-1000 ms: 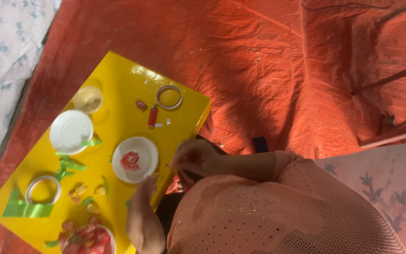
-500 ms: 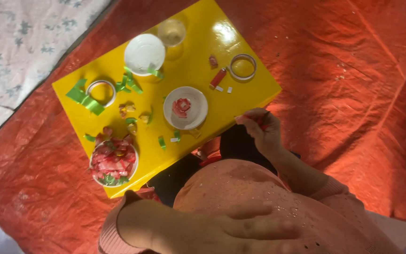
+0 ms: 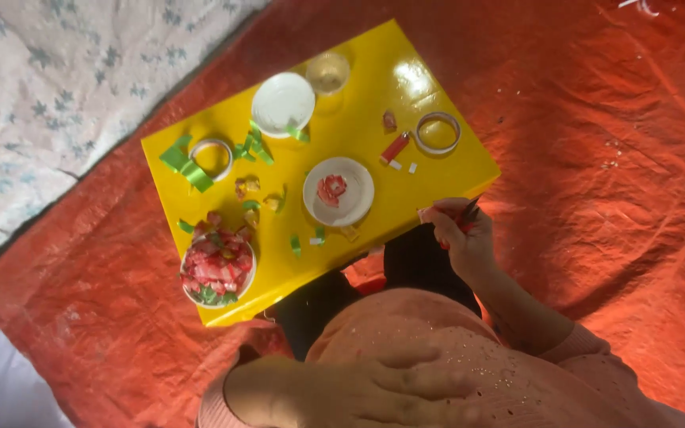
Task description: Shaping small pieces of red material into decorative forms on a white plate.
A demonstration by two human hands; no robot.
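1. Step in hand, by the look of it: fine work on a small red piece (image 3: 464, 217), held just off the near edge of the yellow surface (image 3: 374, 87), right of the plate (image 3: 362, 209) that carries a few red bits.
2. Right hand (image 3: 461, 242): curled nearly closed, fingertips pinched on that red piece together with something slim and dark; too small to tell whether a tool or a scrap.
3. Left hand (image 3: 382, 387): spread flat, fingers loosely apart, lying on the pink garment (image 3: 469, 349) low in view; nothing gripped, well apart from the surface.
4. Around the work: bowl (image 3: 250, 277) of red and green scraps at the left near corner, white lid (image 3: 283, 103) and glass (image 3: 327, 73) at the far side, green strips (image 3: 188, 166) at the left end, red tarp (image 3: 596, 198) beneath.
5. Next move, as a judgement: calls for a steady pinch and a short reach to the plate; left hand free to steady the piece, if needed.
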